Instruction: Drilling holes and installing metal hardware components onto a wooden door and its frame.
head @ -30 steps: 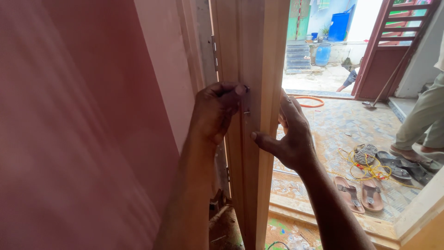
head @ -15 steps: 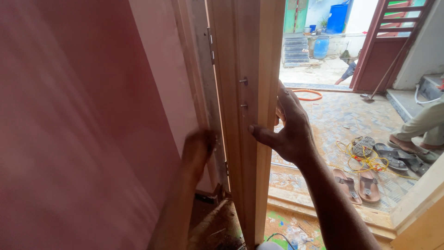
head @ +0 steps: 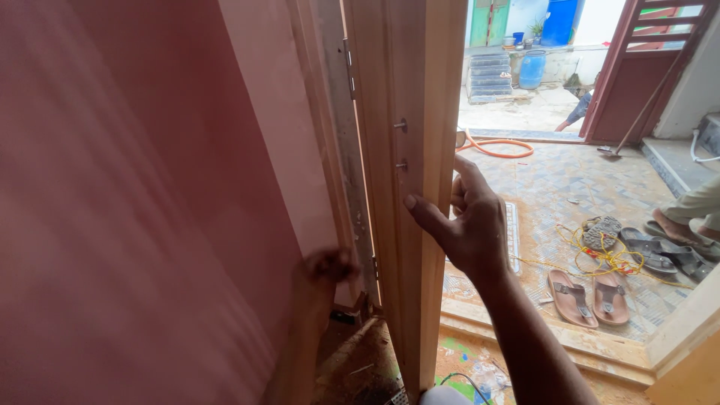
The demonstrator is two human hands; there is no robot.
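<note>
Pale wooden door (head: pixel 409 90) was gripped at its edge by the right hand (head: pixel 469 225), just below two metal bolts (head: pixel 401 144), while the blurred left hand (head: pixel 326 266), its grip indiscernible, was lowered beside the door's hinge side.

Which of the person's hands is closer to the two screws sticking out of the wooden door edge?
Right. The right hand grips the door edge just below the two screws. The left hand hangs blurred lower down, left of the door near the frame.
</note>
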